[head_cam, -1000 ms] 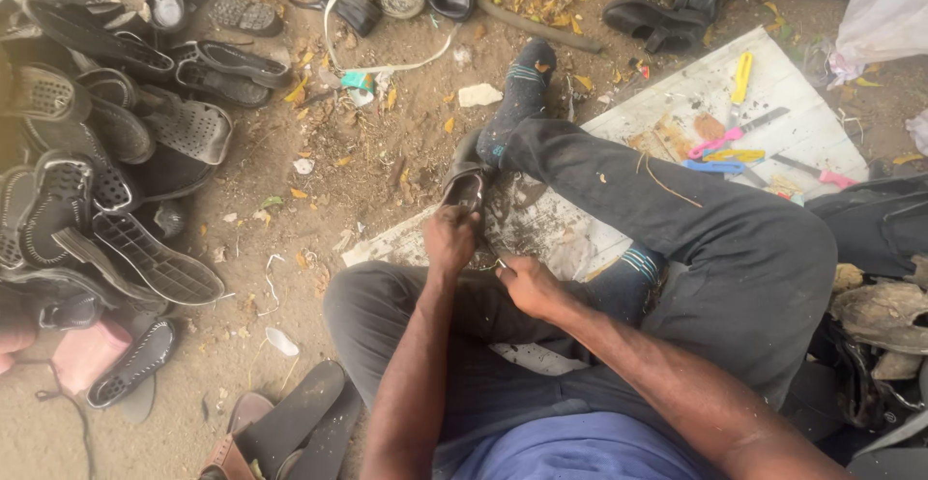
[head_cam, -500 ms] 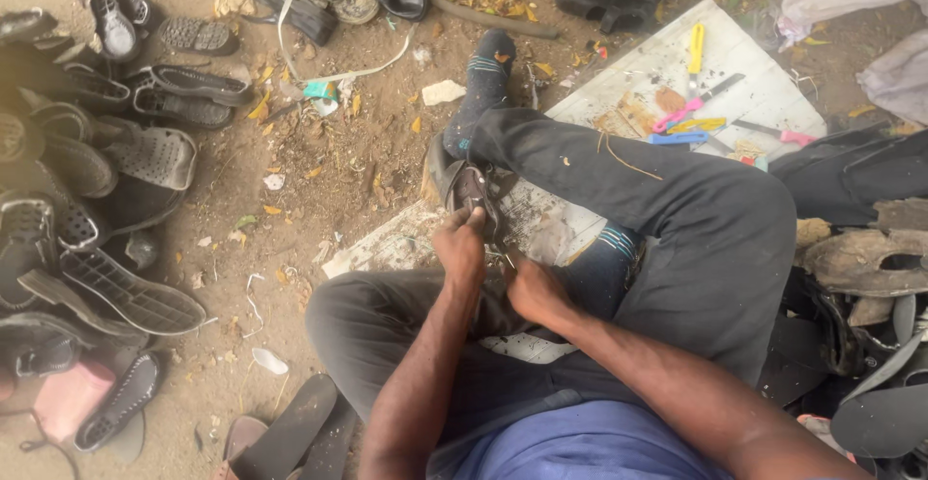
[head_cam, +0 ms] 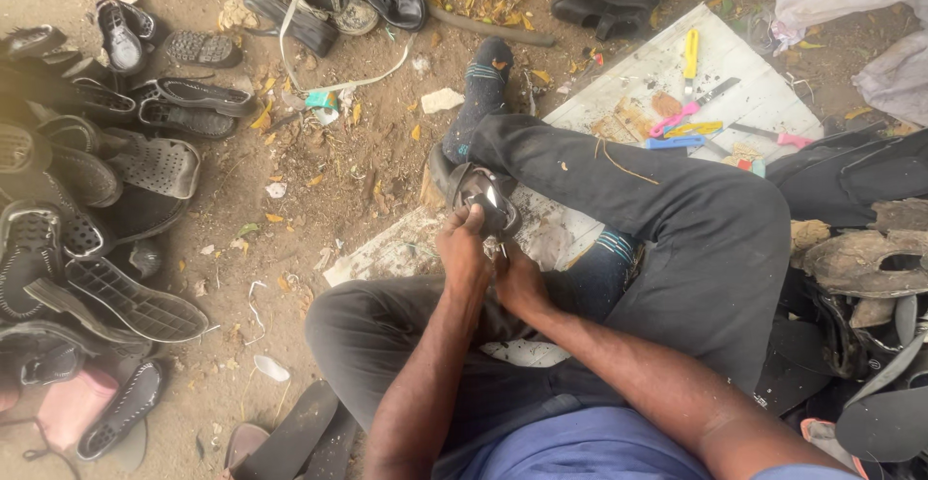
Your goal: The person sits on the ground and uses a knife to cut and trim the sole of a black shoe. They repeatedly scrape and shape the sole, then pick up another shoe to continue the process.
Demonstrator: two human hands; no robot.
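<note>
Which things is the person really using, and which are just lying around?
In use:
left hand
right hand
dark sandal held by both hands

Lying about:
pile of shoes
yellow-handled tool
pink-handled tool
white board

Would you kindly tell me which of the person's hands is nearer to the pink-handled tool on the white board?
Right. The right hand lies on the pink-handled tool's side; the left hand sits farther away.
</note>
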